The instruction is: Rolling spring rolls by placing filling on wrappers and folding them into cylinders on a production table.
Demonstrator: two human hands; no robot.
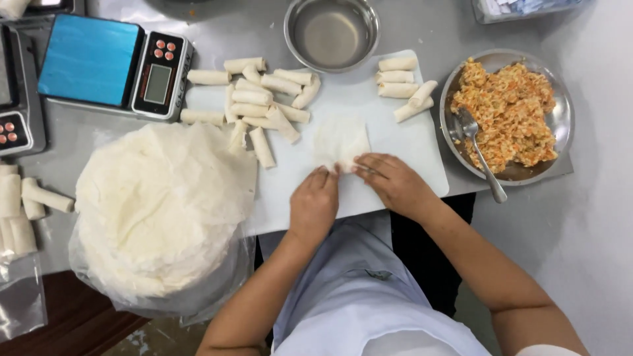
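Forearms and a white apron occupy the near edge of the view, reaching forward to the white cutting board. Both hands work one wrapper sheet, which lies flat on the board directly beyond the fingertips, its near edge lifted and folded toward the far side.

Left hand: fingers curled down, pinching the near-left edge of the wrapper sheet. Right hand: fingers extended and angled left, pressing the near-right edge of the same sheet. Neither hand closes fully round anything; contact is by fingertips only. Whether filling sits under the fold cannot be told.

Spatial relation: the sheet extends away from both hands toward the steel bowl, and the fold line runs left to right, so the roll's long axis lies crosswise to the forearms. The two hands are about equally near, one at each end of the fold.

Counts:
- Rolled spring rolls, left group: roughly fifteen, loosely piled on the board and on the table beside it.
- Rolled spring rolls, right group: five.
- More rolls at the left table edge: several, partly cut off.
- Wrapper stack: one, on clear plastic.
- Filling plate: one, carrying one spoon.
- Digital scales: one in full, a second partly visible at left.
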